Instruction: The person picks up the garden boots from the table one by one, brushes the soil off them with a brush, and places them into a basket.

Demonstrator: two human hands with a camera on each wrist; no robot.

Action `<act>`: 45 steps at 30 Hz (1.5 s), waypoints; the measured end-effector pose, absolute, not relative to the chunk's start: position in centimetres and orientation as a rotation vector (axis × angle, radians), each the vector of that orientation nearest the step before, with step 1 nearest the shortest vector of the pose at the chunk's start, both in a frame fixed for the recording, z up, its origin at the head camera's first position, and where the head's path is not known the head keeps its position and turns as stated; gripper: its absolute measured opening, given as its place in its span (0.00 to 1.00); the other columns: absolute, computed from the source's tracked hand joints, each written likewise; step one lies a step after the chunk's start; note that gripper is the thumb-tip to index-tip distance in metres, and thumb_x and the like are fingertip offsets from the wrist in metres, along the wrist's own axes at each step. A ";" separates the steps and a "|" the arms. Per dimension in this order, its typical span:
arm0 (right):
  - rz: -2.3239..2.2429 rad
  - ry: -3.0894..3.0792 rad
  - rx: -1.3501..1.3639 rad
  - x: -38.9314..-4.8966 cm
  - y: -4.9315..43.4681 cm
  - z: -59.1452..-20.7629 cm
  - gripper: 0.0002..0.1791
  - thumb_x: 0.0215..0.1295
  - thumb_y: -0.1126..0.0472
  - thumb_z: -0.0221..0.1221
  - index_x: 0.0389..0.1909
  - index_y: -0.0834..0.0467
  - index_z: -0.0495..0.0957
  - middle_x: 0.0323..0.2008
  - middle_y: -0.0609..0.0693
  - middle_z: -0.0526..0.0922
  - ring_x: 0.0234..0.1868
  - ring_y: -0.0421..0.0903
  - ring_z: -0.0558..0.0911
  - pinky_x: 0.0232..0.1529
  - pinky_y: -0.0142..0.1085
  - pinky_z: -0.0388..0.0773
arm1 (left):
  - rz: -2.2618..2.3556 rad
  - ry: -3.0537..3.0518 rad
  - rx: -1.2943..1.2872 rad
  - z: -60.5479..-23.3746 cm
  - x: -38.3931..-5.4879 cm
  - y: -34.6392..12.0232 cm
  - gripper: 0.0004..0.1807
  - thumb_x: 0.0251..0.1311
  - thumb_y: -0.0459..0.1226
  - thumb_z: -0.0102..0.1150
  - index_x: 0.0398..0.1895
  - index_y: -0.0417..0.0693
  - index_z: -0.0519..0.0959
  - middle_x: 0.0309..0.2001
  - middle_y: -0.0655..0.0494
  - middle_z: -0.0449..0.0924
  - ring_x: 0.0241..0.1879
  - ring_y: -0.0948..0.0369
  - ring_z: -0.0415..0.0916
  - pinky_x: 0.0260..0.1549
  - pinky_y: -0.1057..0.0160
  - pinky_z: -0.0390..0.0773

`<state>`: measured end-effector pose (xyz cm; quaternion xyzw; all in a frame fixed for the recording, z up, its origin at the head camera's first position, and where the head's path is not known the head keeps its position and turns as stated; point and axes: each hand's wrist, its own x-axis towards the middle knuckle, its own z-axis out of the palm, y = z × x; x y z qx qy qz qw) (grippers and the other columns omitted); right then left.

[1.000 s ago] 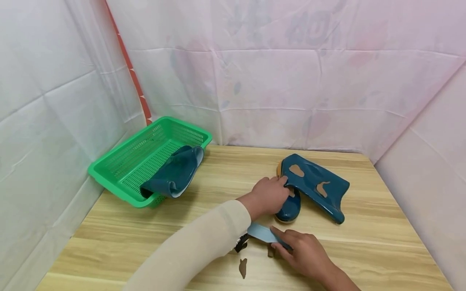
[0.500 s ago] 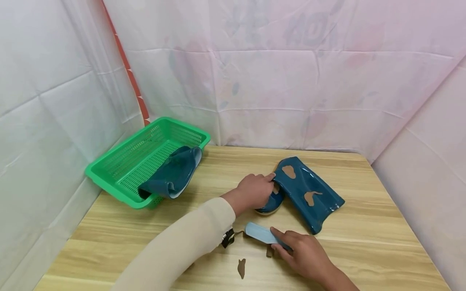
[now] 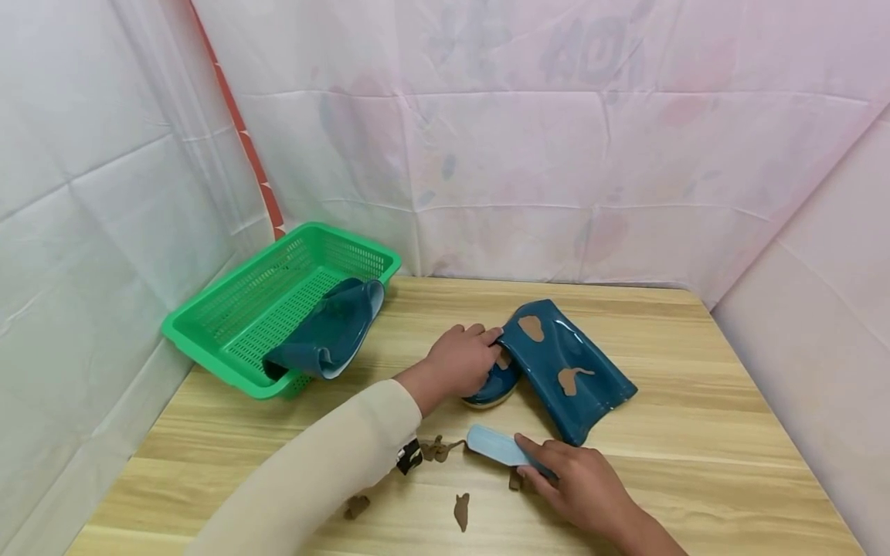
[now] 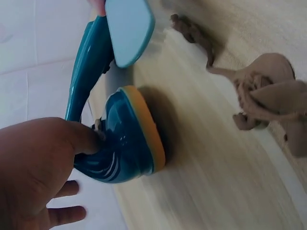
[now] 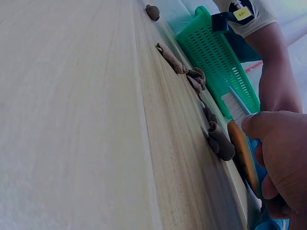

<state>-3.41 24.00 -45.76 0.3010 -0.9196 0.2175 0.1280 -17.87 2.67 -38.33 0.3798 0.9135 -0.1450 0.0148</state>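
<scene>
A dark blue rubber rain boot [image 3: 549,363] lies on its side on the table, with brown clay-like patches on its shaft and foot. My left hand [image 3: 462,359] grips it at the bend near the ankle. In the left wrist view, the boot's toe [image 4: 120,129] shows an orange-yellow sole edge, and the thumb of my left hand [image 4: 43,158] presses on the boot. My right hand [image 3: 584,483] holds a light blue brush [image 3: 495,445] by its handle, low over the table in front of the boot. Pale bristles of the brush [image 5: 233,106] show in the right wrist view.
A green basket [image 3: 222,367] at the left holds a second dark blue boot [image 3: 334,328], which leans over its rim. Several brown lumps [image 3: 438,449] lie on the wooden table near the brush and left sleeve. White cloth walls [image 3: 507,185] surround the table.
My left hand has pulled the boot to the left, and its shaft has swung round toward the front. Brown lumps behind the left sleeve have come into view. Right hand and brush stay nearly still.
</scene>
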 end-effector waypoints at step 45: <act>0.666 -2.672 0.898 -3.2 23.8 -46.1 0.23 0.63 0.53 0.72 0.59 0.52 0.85 0.31 0.36 0.83 0.28 0.25 0.75 0.26 0.27 0.73 | -0.100 2.919 1.401 -36.4 -18.5 7.0 0.48 0.65 0.46 0.70 0.83 0.67 0.53 0.66 0.55 0.74 0.60 0.58 0.76 0.46 0.62 0.81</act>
